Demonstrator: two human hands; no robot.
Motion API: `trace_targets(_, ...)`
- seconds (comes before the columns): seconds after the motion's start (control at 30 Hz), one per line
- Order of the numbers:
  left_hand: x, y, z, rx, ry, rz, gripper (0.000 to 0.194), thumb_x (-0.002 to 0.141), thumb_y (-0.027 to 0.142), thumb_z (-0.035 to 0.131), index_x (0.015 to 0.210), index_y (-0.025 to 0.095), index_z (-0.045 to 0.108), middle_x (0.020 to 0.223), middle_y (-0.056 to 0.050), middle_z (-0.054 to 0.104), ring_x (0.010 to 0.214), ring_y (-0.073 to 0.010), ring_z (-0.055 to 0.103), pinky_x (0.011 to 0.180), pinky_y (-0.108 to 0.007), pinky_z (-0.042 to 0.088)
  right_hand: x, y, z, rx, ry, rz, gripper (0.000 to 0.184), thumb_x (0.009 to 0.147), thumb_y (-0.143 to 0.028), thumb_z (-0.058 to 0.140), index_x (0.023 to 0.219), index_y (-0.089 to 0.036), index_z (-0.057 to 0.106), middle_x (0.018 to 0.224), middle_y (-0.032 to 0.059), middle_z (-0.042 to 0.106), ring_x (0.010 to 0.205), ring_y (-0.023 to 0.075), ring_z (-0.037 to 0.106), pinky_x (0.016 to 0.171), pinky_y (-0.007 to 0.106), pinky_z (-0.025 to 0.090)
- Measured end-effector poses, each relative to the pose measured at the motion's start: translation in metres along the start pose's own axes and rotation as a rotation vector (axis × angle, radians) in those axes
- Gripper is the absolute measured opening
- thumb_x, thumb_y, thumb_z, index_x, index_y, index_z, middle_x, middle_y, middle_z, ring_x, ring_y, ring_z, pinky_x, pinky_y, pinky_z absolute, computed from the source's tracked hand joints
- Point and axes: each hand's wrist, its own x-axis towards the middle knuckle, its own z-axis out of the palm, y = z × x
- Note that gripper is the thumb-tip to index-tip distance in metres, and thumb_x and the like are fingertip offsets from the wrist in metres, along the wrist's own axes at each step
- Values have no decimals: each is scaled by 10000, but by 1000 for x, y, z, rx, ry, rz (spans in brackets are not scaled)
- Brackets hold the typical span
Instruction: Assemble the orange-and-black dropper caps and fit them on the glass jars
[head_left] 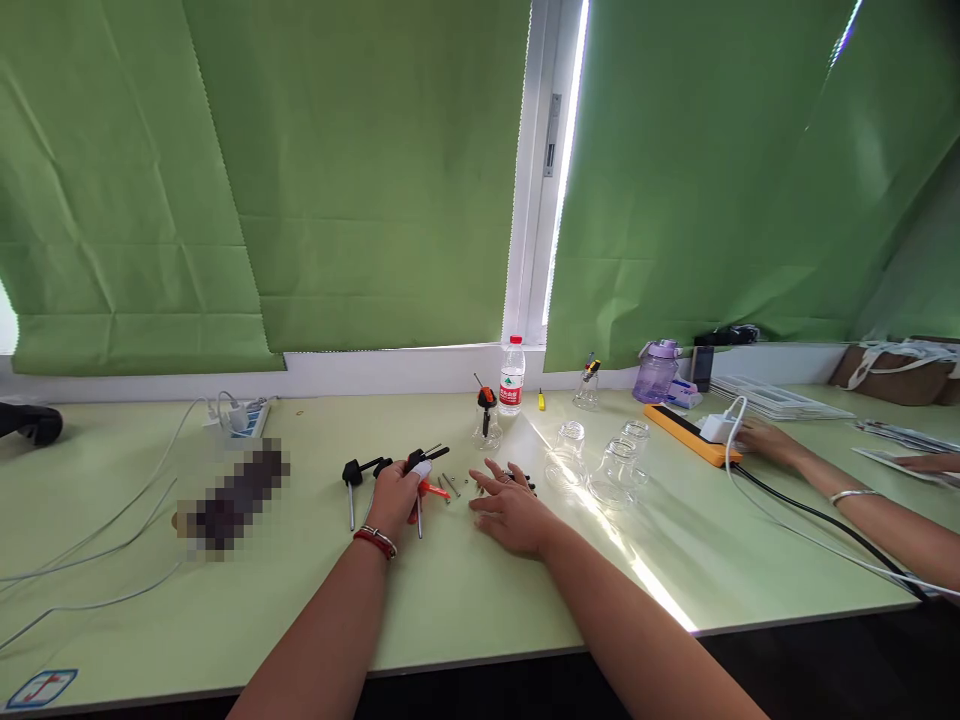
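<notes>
From my end I've L hand [395, 495] half-curled over blk-headed rods [352, 474], can't tell if gripping, & R hand [514, 512] spread palm-down, nothing seen gripped, w/ sm screws [450, 486] betw them on tbl [450, 620].

pale green table [465, 620]; screws [451, 485], clear glasses [616, 472], bottle [511, 385]

Bright daylight glare streaks the table [465, 610].

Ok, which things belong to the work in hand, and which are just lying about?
Likely in use:
black-headed metal rods at left hand
small metal parts by right hand

Likely just lying about:
red-capped water bottle
purple water jug
orange power strip
</notes>
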Motion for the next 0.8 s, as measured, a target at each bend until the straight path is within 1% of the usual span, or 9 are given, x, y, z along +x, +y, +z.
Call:
trace_targets(0.07,0,1,0,8,17,-1,261,770,442,512,738,183,502,470,62,417,352,-91,401,354,-218,301,2,-1,2,-25,-14,10,377,857,-442,444,1164,-297,608,1488,8,270,1396,278,74,1092,522,-22)
trace_targets(0.17,-1,3,-1,28,21,-6,255,756,424,542,760,169,537,481,51,441,381,-91,412,375,-215,310,5,1,6,-58,-15,49,451,856,-493,426,1215,-259,568,1497,51,242,1394,286,85,1092,522,-10)
trace_targets(0.3,-3,5,-1,78,28,-1,268,757,424,550,785,158,560,476,47,447,394,-97,418,391,-219,322,9,0,10,-72,12,70,558,866,-531,380,1335,-233,435,1509,80,196,1397,277,67,1095,508,-16)
trace_targets(0.37,-4,6,0,98,40,2,267,757,416,553,798,153,569,470,46,451,396,-102,428,399,-222,328,12,-2,12,-81,14,85,586,872,-537,361,1376,-239,369,1514,80,177,1399,272,48,1094,504,-28)
trace_targets(0.4,-4,6,0,105,46,1,265,754,410,557,803,150,572,467,45,453,395,-104,432,401,-224,330,14,-3,13,-86,10,95,587,874,-539,353,1380,-242,362,1515,79,173,1399,272,39,1093,505,-32)
trace_targets(0.5,-2,5,1,115,56,9,251,739,387,574,798,143,576,474,44,460,390,-102,437,401,-223,332,19,-5,17,-95,-2,116,574,877,-556,326,1351,-241,404,1512,84,186,1398,278,40,1088,510,-34)
trace_targets(0.63,0,4,1,124,58,31,241,727,375,576,782,141,576,492,42,468,385,-95,432,399,-219,333,20,-4,19,-102,25,101,560,874,-570,321,1287,-223,470,1508,92,197,1397,278,55,1087,508,-31)
trace_targets(0.8,-1,3,1,134,54,31,279,714,368,580,850,125,605,493,41,470,382,-97,422,389,-220,315,18,-6,15,-101,75,110,478,886,-514,357,1210,-206,527,1506,86,209,1395,267,80,1090,488,-4)
